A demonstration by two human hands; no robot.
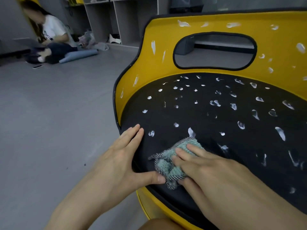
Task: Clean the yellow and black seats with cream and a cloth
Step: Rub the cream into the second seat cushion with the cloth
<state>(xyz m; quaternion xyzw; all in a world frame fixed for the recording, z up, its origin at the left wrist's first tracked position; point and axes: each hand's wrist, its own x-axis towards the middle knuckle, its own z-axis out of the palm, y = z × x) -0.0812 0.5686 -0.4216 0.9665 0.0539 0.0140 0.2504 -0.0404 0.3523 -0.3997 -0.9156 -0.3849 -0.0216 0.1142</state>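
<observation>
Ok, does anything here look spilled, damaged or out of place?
White cream dabs dot the black cushion and yellow backrest, evenly spread, so applied rather than spilled. The cloth under the right hand is bunched. A phone lies on the floor. No clear damage.

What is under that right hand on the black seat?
A crumpled green cloth with a checked edge lies under the right hand, whose fingers press it onto the black seat cushion. What lies beneath the cloth itself cannot be seen.
</observation>
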